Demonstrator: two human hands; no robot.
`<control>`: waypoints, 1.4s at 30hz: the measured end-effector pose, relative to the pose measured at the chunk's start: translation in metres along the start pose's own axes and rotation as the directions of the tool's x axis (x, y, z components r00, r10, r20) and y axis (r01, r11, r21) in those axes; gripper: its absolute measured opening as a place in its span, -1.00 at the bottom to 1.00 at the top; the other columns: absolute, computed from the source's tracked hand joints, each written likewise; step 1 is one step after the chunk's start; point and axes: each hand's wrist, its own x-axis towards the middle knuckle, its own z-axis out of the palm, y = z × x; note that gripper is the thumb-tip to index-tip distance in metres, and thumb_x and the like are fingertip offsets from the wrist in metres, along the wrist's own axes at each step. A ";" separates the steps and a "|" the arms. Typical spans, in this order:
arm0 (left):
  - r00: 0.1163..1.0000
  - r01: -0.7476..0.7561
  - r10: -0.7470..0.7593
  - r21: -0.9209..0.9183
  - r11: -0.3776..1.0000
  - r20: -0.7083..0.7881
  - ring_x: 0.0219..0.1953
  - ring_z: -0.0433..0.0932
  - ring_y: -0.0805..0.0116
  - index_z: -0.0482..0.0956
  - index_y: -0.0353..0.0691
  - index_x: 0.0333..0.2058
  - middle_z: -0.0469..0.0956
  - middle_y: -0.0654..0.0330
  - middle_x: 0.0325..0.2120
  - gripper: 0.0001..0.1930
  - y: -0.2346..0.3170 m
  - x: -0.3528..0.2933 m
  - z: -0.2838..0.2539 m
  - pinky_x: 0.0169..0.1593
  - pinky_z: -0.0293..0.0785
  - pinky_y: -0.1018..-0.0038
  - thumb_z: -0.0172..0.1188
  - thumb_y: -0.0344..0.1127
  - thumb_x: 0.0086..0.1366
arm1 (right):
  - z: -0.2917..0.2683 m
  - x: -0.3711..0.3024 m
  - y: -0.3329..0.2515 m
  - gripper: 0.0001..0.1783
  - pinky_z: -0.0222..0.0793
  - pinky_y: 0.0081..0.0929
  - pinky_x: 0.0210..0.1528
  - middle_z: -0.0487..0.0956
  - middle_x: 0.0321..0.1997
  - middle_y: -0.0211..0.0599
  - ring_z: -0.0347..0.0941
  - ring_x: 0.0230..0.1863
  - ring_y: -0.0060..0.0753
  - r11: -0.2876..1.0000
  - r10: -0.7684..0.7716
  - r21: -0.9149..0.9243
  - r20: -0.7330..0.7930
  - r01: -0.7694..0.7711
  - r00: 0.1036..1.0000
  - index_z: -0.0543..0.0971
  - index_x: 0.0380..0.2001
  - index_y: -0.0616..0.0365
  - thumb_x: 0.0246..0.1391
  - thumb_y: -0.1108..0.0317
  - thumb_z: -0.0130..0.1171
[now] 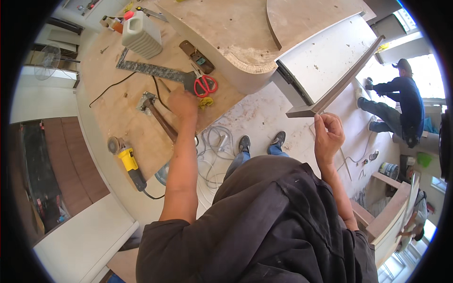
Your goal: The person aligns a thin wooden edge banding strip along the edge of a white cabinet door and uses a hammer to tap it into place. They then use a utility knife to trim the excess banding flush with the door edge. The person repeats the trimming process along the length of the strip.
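Observation:
My left hand (183,103) is over the wooden work board, between a hammer (163,120) and red-handled scissors (205,86). Its fingertips are hidden from above, so whether it holds anything does not show. A thin stick (164,85) lies just beyond it, and a dusty carpenter's square (151,70) stretches behind. My right hand (329,137) is raised at the near corner of a pulled-out drawer (330,49), below its brown front edge (347,78). Thumb and forefinger pinch together there; anything between them is too small to name.
A white jug (141,37), a hand plane (197,56) and a yellow angle grinder (128,162) rest on the board (113,94). Loose cables (214,151) lie on the floor by my feet. One person (401,101) works at the right; another (415,221) is farther down.

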 end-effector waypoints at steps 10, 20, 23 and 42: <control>0.981 0.036 -0.009 -0.137 0.990 0.195 -0.11 0.66 -0.12 0.71 -0.16 -0.13 0.67 -0.08 -0.19 -0.69 0.038 0.008 0.035 -0.05 0.60 0.03 0.40 -0.16 0.21 | 0.002 0.003 -0.002 -0.89 0.51 -0.50 -0.15 0.67 -0.28 -0.23 0.59 -0.27 -0.42 1.000 -0.010 -0.011 0.008 0.010 1.000 0.64 -0.44 0.25 0.07 0.55 0.42; 0.986 -0.024 0.051 -0.174 0.984 0.156 -0.13 0.66 -0.17 0.71 -0.25 -0.18 0.68 -0.14 -0.24 -0.70 0.032 0.005 0.020 -0.05 0.59 0.03 0.40 -0.24 0.15 | 0.000 -0.002 0.022 -0.86 0.32 -0.62 -0.26 0.56 -0.32 -0.45 0.40 -0.32 -0.63 0.903 0.200 0.353 0.154 -0.243 0.968 0.61 -0.38 0.26 0.24 0.49 0.37; 0.981 -0.038 0.071 -0.179 0.983 0.181 -0.19 0.68 -0.21 0.72 -0.27 -0.21 0.70 -0.18 -0.32 -0.72 0.030 0.006 0.025 -0.08 0.59 -0.02 0.36 -0.23 0.16 | 0.002 -0.003 0.015 -0.86 0.38 -0.56 -0.24 0.59 -0.32 -0.37 0.45 -0.31 -0.54 0.972 0.081 0.214 0.085 -0.097 0.993 0.60 -0.39 0.26 0.21 0.49 0.38; 0.946 0.240 -0.275 0.202 0.950 0.169 -0.07 0.67 -0.16 0.69 -0.33 -0.17 0.65 -0.19 -0.16 -0.70 -0.003 0.023 0.007 0.01 0.62 0.04 0.24 -0.24 0.22 | 0.017 -0.010 0.042 -0.83 0.51 -0.43 -0.26 0.64 -0.42 -0.18 0.61 -0.37 -0.30 0.999 0.033 0.026 0.114 -0.036 0.993 0.60 -0.44 0.27 0.03 0.50 0.45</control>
